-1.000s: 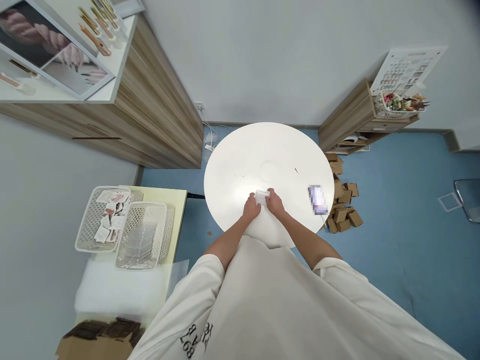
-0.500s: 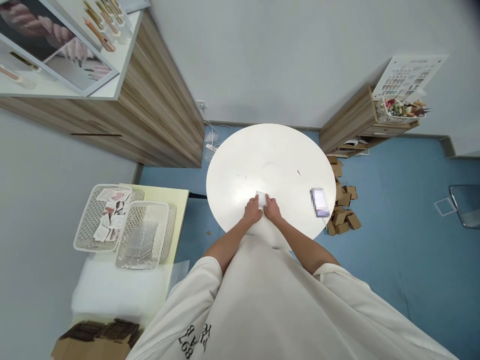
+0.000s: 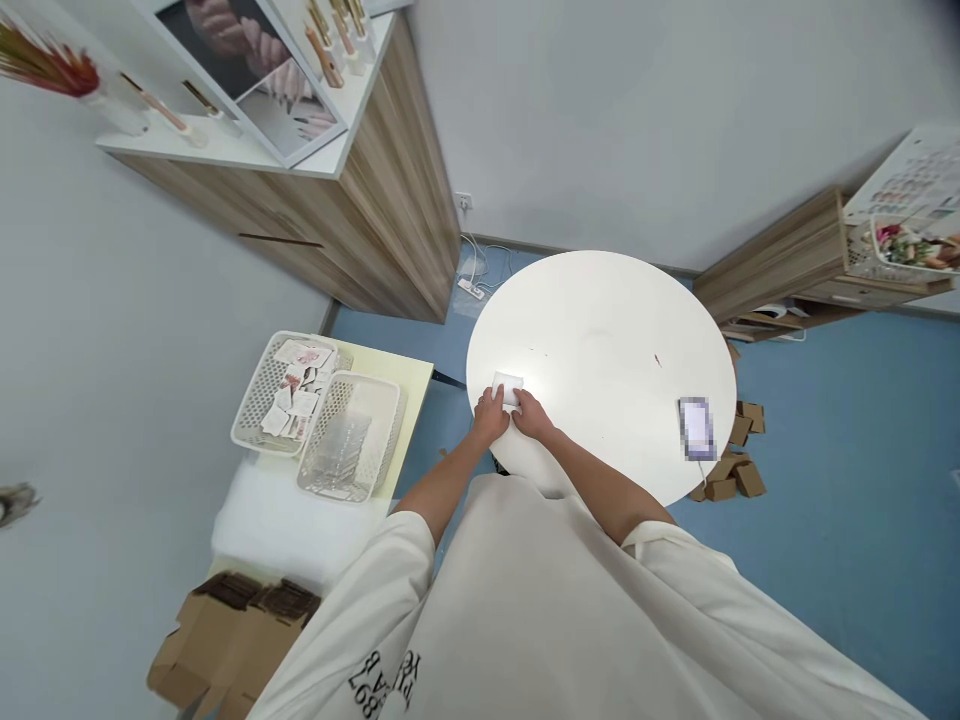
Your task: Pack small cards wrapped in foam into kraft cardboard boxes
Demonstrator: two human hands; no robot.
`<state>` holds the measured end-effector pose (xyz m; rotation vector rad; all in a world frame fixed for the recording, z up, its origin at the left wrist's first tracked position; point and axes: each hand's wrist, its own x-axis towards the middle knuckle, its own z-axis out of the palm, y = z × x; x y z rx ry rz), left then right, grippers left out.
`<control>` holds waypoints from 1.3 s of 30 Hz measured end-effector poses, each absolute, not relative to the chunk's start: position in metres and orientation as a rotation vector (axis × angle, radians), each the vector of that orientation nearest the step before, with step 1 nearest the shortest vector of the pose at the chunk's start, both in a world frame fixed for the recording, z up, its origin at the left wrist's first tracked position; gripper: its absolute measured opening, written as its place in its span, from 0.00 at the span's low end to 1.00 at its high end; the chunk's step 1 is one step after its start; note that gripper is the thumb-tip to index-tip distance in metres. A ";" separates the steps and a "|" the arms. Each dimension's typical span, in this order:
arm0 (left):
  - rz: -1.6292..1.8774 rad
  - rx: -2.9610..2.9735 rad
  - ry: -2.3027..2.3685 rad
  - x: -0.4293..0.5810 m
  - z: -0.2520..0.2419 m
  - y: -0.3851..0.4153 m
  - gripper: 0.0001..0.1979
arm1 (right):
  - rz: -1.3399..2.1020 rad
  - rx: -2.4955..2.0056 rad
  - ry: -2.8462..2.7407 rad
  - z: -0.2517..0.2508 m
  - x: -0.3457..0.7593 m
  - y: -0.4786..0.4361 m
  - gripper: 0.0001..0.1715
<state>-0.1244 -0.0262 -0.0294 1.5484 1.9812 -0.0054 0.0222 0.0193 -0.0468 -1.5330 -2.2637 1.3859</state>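
Note:
A small white packet [image 3: 508,386], perhaps wrapped in foam sheet, is held between my two hands over the near left part of the round white table [image 3: 600,310]. My left hand [image 3: 491,415] grips its left side with the fingers closed. My right hand [image 3: 531,412] pinches its right side, thumb and fingers bent around the edge. What lies inside the packet cannot be seen. Far to the right of my hands, a device with a blurred screen [image 3: 697,428] lies on the tabletop, a cable hanging from its near end.
Left, a pale yellow table [image 3: 416,400] bears a white basket of cards [image 3: 255,425], a basket of clear plastic pieces [image 3: 307,470] and white foam sheeting [image 3: 262,520]. Brown cardboard boxes [image 3: 225,635] stand nearer. A wooden cabinet [image 3: 397,180] rises behind; small boxes [image 3: 746,475] lie on the floor right.
The view has turned left, so the room appears shifted right. My hands, still on the white packet, are now nearer the table's left side, and more of the packet shows.

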 end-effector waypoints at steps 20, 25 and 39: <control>0.021 2.082 1.855 -0.141 -0.019 -0.048 0.36 | 1.190 -1.754 -2.331 -0.031 0.050 -0.014 0.33; 0.068 2.090 1.872 -0.116 -0.010 -0.071 0.33 | 1.154 -1.747 -2.278 -0.023 0.077 -0.034 0.30; 0.149 2.009 1.930 0.007 0.009 -0.218 0.30 | 0.965 -1.606 -2.272 -0.004 0.186 -0.175 0.26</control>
